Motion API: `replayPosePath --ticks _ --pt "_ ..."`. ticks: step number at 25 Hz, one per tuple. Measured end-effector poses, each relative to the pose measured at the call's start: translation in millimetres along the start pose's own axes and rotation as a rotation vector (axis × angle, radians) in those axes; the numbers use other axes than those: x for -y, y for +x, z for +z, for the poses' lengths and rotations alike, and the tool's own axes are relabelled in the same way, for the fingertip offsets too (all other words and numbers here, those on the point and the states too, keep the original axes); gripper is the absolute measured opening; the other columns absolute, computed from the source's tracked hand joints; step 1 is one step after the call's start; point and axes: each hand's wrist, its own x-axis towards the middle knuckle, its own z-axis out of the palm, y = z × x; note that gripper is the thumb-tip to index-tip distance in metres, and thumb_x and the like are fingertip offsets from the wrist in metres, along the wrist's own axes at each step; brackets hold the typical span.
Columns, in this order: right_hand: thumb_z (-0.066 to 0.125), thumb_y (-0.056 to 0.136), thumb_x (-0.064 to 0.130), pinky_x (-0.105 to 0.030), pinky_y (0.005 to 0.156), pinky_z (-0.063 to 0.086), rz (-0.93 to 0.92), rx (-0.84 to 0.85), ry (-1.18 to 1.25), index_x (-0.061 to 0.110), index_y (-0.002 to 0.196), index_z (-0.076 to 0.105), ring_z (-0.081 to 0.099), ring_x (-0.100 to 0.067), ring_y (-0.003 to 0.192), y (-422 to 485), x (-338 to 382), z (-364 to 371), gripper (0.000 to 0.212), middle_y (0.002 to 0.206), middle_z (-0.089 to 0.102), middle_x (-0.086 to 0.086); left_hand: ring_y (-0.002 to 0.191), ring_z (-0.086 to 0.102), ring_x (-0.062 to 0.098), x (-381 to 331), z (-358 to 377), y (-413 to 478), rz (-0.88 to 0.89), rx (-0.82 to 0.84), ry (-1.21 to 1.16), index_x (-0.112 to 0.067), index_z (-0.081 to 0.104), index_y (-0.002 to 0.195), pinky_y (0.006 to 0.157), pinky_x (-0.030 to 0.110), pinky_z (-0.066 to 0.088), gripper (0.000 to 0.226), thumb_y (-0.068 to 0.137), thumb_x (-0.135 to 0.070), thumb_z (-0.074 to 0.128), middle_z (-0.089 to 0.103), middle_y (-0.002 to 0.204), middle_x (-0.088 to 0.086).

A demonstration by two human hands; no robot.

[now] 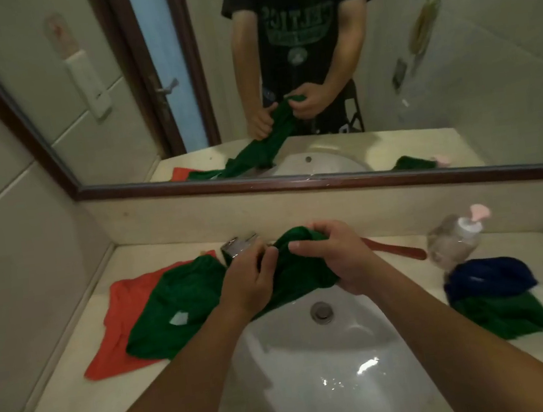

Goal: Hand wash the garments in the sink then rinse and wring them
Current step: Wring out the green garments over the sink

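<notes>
Gathering a dark green cloth garment over the white ceramic sink

Left hand and right hand both clutch the bunched end by the chrome tap; the rest trails onto the beige counter over an orange cloth. The basin looks drained, so it likely needs wetting next.

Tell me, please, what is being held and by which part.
The green garment: left hand and right hand both grip its bunched end over the sink.
</notes>
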Motion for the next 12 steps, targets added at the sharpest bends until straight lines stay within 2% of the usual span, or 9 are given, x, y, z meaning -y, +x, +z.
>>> replayPosePath --ticks 3,5,8,10,12 --pt "0.07 0.093 0.003 -0.042 0.071 0.063 -0.095 -0.021 0.007 0.0 0.096 0.069 0.073 -0.038 0.081 -22.6 30.1 -40.0 0.004 0.092 0.074 -0.025 0.064 0.05 0.021 -47.7 8.8 27.0 0.134 -0.018 0.081 -0.018 0.049 0.08 0.058 0.037 0.039 0.048 0.099 -0.06 0.036 0.051 0.069 -0.002" --pt "0.068 0.095 0.004 -0.041 0.07 0.063 -0.149 -0.069 0.013 0.003 0.094 0.07 0.075 -0.035 0.08 -35.7 50.5 -62.4 0.004 0.09 0.075 -0.023 0.068 0.053 0.022 -75.5 10.2 41.3 0.175 -0.031 0.101 -0.02 0.049 0.081 0.061 0.039 0.043 0.041 0.1 -0.055 0.039 0.054 0.073 -0.003" --pt "0.069 0.096 0.009 -0.044 0.078 0.064 -0.18 -0.119 -0.027 0.002 0.102 0.07 0.076 -0.036 0.089 -48.9 68.3 -90.7 0.009 0.099 0.077 -0.022 0.068 0.052 0.015 -109.3 15.7 59.8 0.268 -0.074 0.124 -0.023 0.049 0.083 0.061 0.037 0.043 0.029 0.101 -0.045 0.043 0.054 0.075 -0.007" --pt "0.07 0.097 0.015 -0.038 0.08 0.064 -0.218 -0.151 -0.127 0.004 0.104 0.071 0.076 -0.031 0.092 -54.3 71.8 -108.0 0.013 0.099 0.078 -0.016 0.067 0.05 0.011 -124.2 21.7 69.6 0.337 -0.072 0.145 -0.022 0.051 0.083 0.06 0.033 0.042 0.028 0.102 -0.042 0.047 0.053 0.075 -0.009" --pt "0.068 0.099 0.021 -0.027 0.076 0.061 -0.27 -0.191 -0.292 0.011 0.101 0.075 0.077 -0.018 0.09 -56.8 74.6 -121.5 0.011 0.092 0.08 -0.002 0.066 0.051 0.009 -130.4 26.3 78.4 0.37 -0.06 0.152 -0.023 0.052 0.083 0.06 0.031 0.041 0.024 0.102 -0.039 0.053 0.055 0.074 -0.009"
